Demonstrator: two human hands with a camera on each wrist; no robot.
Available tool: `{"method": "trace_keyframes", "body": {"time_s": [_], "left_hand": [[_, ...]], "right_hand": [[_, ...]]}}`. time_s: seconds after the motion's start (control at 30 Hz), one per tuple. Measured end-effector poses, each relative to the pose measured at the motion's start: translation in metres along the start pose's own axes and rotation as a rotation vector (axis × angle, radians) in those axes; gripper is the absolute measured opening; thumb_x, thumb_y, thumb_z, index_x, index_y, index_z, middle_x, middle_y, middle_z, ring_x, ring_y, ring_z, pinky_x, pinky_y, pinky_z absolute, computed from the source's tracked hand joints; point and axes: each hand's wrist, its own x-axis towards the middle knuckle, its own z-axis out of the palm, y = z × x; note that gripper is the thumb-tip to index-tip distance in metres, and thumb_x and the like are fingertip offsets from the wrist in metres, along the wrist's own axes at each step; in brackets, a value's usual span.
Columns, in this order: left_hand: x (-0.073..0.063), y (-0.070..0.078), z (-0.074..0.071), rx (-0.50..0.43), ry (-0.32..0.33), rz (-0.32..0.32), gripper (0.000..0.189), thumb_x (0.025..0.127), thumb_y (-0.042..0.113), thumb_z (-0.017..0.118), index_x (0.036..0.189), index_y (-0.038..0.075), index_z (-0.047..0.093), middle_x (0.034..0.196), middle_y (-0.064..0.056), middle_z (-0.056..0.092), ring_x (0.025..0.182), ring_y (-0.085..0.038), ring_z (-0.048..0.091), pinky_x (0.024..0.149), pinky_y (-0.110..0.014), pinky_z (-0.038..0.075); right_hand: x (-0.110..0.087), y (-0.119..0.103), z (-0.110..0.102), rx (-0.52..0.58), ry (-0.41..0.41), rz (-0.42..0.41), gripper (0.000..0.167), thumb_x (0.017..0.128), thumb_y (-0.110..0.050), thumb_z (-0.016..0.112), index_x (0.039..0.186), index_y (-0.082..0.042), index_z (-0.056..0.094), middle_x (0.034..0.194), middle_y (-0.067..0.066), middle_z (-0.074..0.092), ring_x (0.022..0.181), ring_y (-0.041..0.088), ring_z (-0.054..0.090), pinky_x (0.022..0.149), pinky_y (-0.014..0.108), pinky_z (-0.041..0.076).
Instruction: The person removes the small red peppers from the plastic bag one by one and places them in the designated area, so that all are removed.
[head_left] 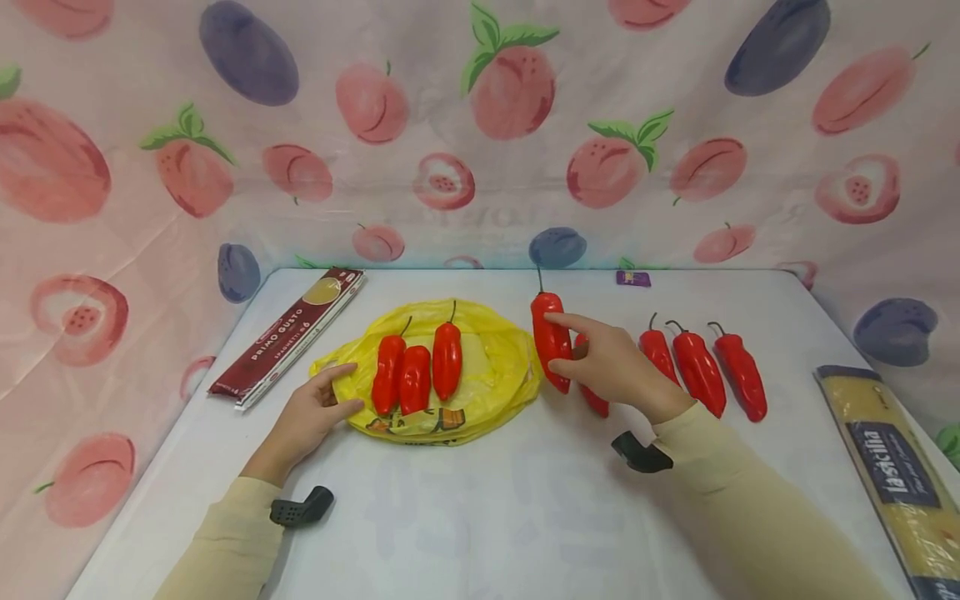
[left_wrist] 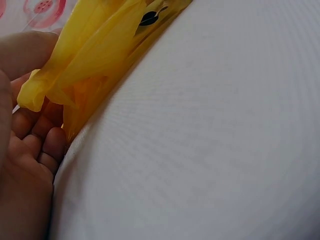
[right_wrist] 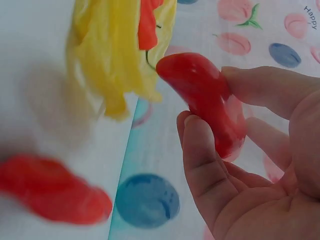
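Note:
My right hand (head_left: 609, 360) pinches a long red pepper (head_left: 551, 337) between thumb and fingers, raised by the bag's right edge with its stem upward. The right wrist view shows the same pepper (right_wrist: 200, 90) between the fingertips. A yellow plastic bag (head_left: 491, 367) lies spread on the table, with three red peppers on it, one of them the pepper (head_left: 447, 360) nearest its middle. At the bag's left edge, my left hand (head_left: 303, 425) holds the plastic; the left wrist view has the yellow film (left_wrist: 85, 65) between thumb and curled fingers.
Right of the bag lie several more red peppers, such as the rightmost pepper (head_left: 740, 375); one is partly behind my right hand. A spaghetti pack (head_left: 288, 337) lies at left, another pasta pack (head_left: 888, 475) at right. A small purple packet (head_left: 633, 278) sits near the back edge.

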Motion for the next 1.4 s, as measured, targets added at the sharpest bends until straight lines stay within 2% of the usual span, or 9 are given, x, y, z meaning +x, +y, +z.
{"method": "trace_keyframes", "body": {"time_s": [0.17,0.33,0.53,0.7,0.93,1.1,1.23,1.4], "left_hand": [[-0.001,0.001,0.0,-0.007,0.006,0.017,0.067,0.093,0.027,0.073,0.151,0.01,0.044,0.149,-0.017,0.044,0.125,-0.029,0.049,0.091,-0.014,0.042],[-0.001,0.0,-0.001,-0.009,0.006,0.021,0.067,0.093,0.028,0.073,0.15,0.009,0.045,0.148,-0.018,0.045,0.123,-0.029,0.05,0.09,-0.013,0.042],[-0.001,-0.002,-0.001,0.019,0.004,0.009,0.065,0.093,0.03,0.072,0.15,0.011,0.046,0.149,-0.017,0.044,0.124,-0.03,0.048,0.095,-0.022,0.043],[-0.001,-0.001,0.0,0.022,0.004,0.013,0.066,0.093,0.03,0.072,0.15,0.01,0.045,0.15,-0.017,0.042,0.126,-0.031,0.046,0.104,-0.041,0.042],[-0.001,-0.002,0.0,0.021,0.003,0.01,0.066,0.093,0.031,0.072,0.15,0.01,0.046,0.151,-0.017,0.043,0.128,-0.031,0.047,0.105,-0.04,0.041],[-0.001,-0.001,0.0,0.009,0.001,0.007,0.066,0.093,0.03,0.072,0.149,0.01,0.045,0.152,-0.018,0.041,0.131,-0.033,0.044,0.109,-0.051,0.038],[-0.001,0.0,0.0,0.002,0.002,0.004,0.066,0.093,0.029,0.073,0.149,0.009,0.045,0.153,-0.018,0.04,0.133,-0.035,0.043,0.11,-0.053,0.036],[-0.002,0.002,0.0,0.007,-0.001,0.008,0.066,0.094,0.03,0.072,0.15,0.009,0.044,0.153,-0.019,0.039,0.132,-0.035,0.043,0.11,-0.052,0.036]], "right_hand": [[-0.018,0.016,-0.012,-0.035,0.017,0.005,0.074,0.09,-0.027,0.074,0.155,-0.02,0.04,0.124,0.018,0.06,0.11,0.037,0.057,0.068,0.039,0.06],[-0.034,0.034,-0.021,-0.076,0.049,0.009,0.075,0.089,-0.027,0.076,0.154,-0.016,0.04,0.123,0.02,0.061,0.106,0.037,0.06,0.068,0.04,0.059],[-0.052,0.055,-0.03,-0.111,0.105,0.011,0.076,0.087,-0.025,0.078,0.152,-0.011,0.042,0.122,0.023,0.059,0.104,0.041,0.058,0.066,0.041,0.059],[-0.068,0.072,-0.036,-0.132,0.127,0.039,0.078,0.086,-0.024,0.079,0.152,-0.007,0.041,0.121,0.026,0.058,0.104,0.044,0.056,0.065,0.042,0.06],[-0.087,0.097,-0.044,-0.131,0.128,0.094,0.079,0.086,-0.023,0.078,0.152,-0.003,0.039,0.125,0.032,0.053,0.106,0.05,0.054,0.065,0.044,0.06],[-0.098,0.115,-0.05,-0.135,0.117,0.141,0.08,0.086,-0.023,0.078,0.151,0.001,0.037,0.123,0.035,0.052,0.104,0.051,0.054,0.064,0.044,0.06],[-0.105,0.127,-0.054,-0.157,0.114,0.177,0.081,0.087,-0.023,0.078,0.15,0.003,0.036,0.126,0.038,0.049,0.106,0.055,0.053,0.065,0.046,0.06],[-0.113,0.143,-0.059,-0.172,0.117,0.204,0.082,0.086,-0.022,0.079,0.149,0.006,0.035,0.122,0.039,0.05,0.101,0.053,0.055,0.064,0.045,0.06]]}}
